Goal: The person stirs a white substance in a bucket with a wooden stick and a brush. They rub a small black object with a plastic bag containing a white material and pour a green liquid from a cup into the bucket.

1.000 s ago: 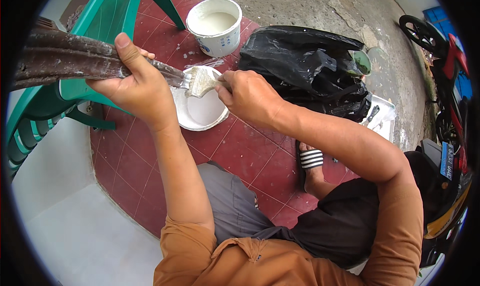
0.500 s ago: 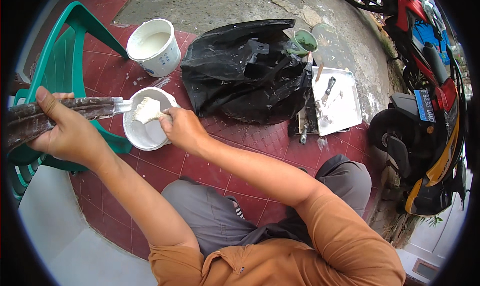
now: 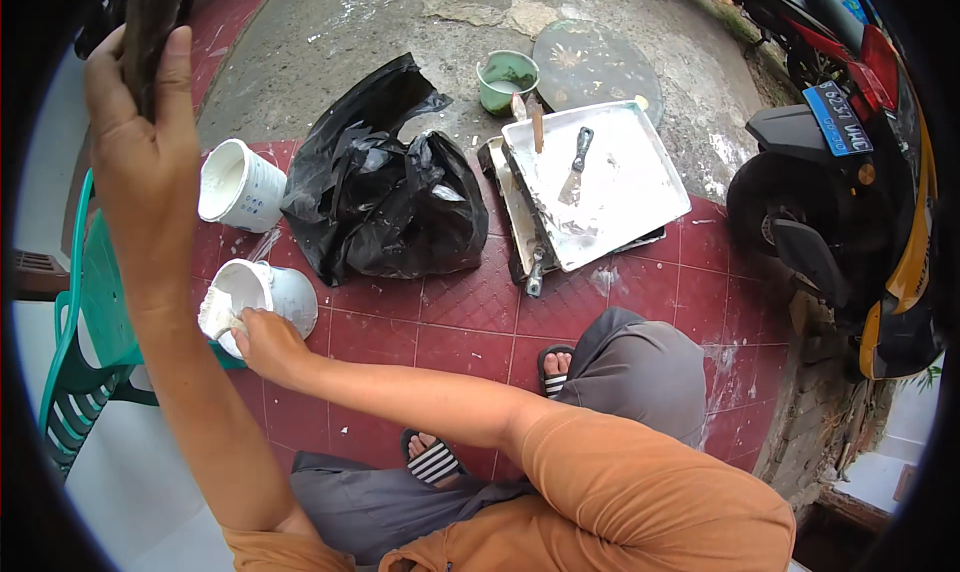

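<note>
A: What's crowding the work?
B: A black plastic bag [image 3: 385, 222] sits on the red tiled floor [image 3: 460, 342], between the buckets and the white tray [image 3: 625, 192]. A green chair [image 3: 105, 282] stands close by the left forearm.
A: And the hands?
B: The left hand [image 3: 150, 167] grips a long dark piece [image 3: 155, 32], raised at the upper left. The right hand [image 3: 268, 347] holds one brush [image 3: 215, 310], its whitened bristles at the nearer bucket's [image 3: 290, 297] mouth; whether they touch the rim, I can't tell.
A: Count the rest?
B: Two white buckets, counting the farther bucket [image 3: 255, 194]; one green pail [image 3: 495, 97]; one scraper [image 3: 580, 152] on the tray; one motorbike [image 3: 800, 187] at the right.
</note>
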